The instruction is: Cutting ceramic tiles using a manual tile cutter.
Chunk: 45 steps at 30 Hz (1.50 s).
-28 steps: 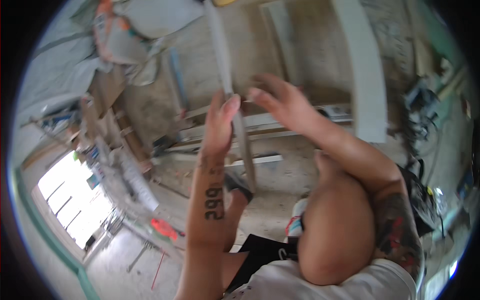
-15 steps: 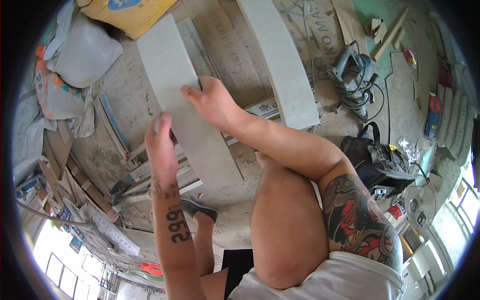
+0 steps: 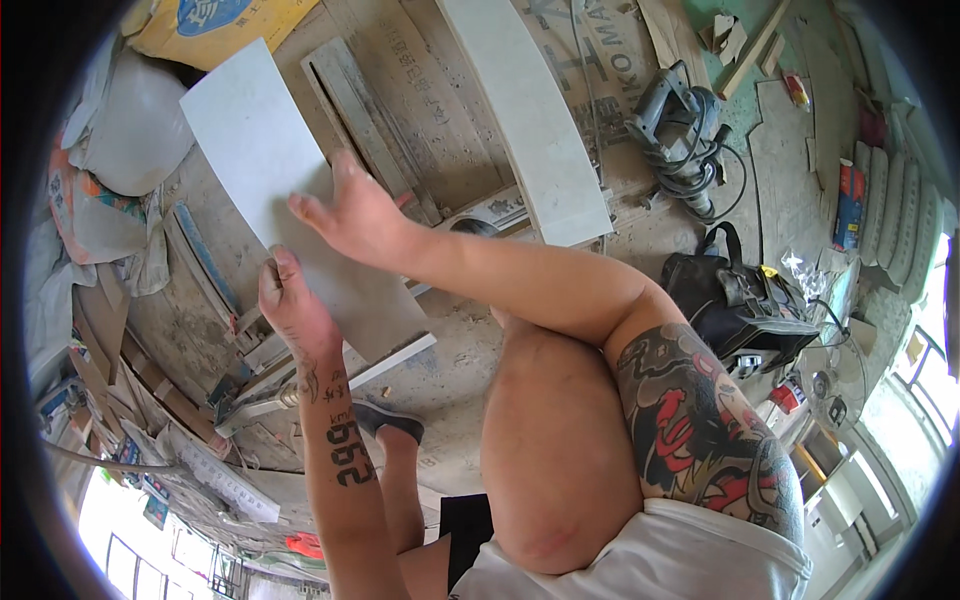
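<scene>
The near end of a pale panel [image 3: 245,135] sits above the floor [image 3: 465,375], just beyond the raised knee [image 3: 560,440]. The left hand [image 3: 298,305] pinches its left long edge; slightly farther up, the right hand [image 3: 362,215] grips the opposite edge, thumb over the face, so the panel lies between both hands. Its long axis slants away to the upper left, the far end pointing towards a yellow sack [image 3: 235,28].

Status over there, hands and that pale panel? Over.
Left hand and right hand gripping opposite long edges of pale panel. Second panel lying right, apart; corded power tool beyond it.
</scene>
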{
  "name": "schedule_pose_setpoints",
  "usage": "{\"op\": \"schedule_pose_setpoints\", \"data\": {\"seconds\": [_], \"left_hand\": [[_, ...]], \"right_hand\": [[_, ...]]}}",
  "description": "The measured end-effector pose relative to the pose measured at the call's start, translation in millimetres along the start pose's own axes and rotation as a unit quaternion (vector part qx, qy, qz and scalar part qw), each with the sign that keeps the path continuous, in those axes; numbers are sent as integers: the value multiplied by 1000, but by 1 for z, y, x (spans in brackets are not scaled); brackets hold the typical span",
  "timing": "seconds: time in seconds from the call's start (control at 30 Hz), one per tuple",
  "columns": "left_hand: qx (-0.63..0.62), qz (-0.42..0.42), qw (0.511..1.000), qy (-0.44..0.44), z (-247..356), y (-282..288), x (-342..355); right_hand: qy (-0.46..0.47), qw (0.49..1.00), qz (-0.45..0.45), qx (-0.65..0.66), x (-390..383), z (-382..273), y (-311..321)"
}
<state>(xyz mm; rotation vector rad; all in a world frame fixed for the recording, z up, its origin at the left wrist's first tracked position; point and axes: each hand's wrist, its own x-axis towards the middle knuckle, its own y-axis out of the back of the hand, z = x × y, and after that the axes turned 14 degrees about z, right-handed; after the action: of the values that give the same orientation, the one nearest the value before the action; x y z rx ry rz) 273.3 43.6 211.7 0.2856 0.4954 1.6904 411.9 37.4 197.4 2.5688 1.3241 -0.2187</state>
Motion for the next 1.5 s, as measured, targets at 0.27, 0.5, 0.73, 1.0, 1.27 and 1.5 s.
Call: {"op": "schedule_pose_setpoints", "data": {"seconds": [0.27,0.5,0.73,1.0,1.27,1.5], "left_hand": [[71,51,996,-19,-14,13,-6],[-48,31,990,132,6,-25,-1],[-75,4,978,193,-27,-52,21],[27,-157,987,-21,-10,18,36],[186,-123,975,-3,-38,141,9],[248,-73,961,-99,-62,143,-6]], "right_hand": [[-13,992,-47,-114,-49,33,-24],[-57,997,3,-57,-17,37,16],[-149,984,22,-97,10,41,29],[-75,948,175,-256,77,109,65],[0,921,208,-330,107,114,60],[9,910,207,-359,110,140,68]]}}
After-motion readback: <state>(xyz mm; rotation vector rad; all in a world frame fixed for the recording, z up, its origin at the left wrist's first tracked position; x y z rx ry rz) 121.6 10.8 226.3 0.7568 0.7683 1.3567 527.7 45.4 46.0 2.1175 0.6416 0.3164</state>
